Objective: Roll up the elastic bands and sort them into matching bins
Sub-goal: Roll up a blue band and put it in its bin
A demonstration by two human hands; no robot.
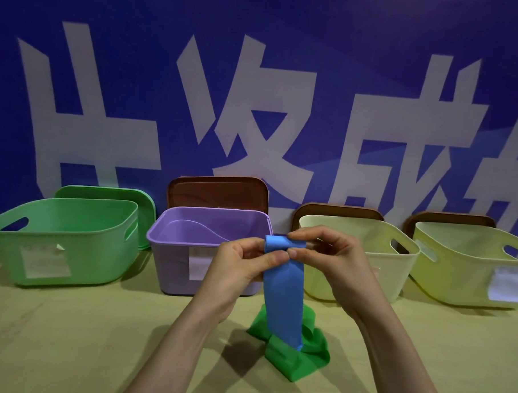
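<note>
A blue elastic band (pixel 283 295) hangs upright in front of me, its top end folded over into a small roll. My left hand (pixel 240 266) pinches the roll's left side and my right hand (pixel 329 258) pinches its right side with thumb and fingers. The band's lower end touches a crumpled green elastic band (pixel 295 358) lying on the table. Behind stand a green bin (pixel 62 247), a purple bin (pixel 175 252) and two pale yellow bins (pixel 391 261) (pixel 462 279).
Lids lean against the blue banner behind the bins: a green one (pixel 146 203) and brown ones (pixel 216 191). White labels are stuck on the bin fronts. The table is covered with a yellowish cloth (pixel 67 336).
</note>
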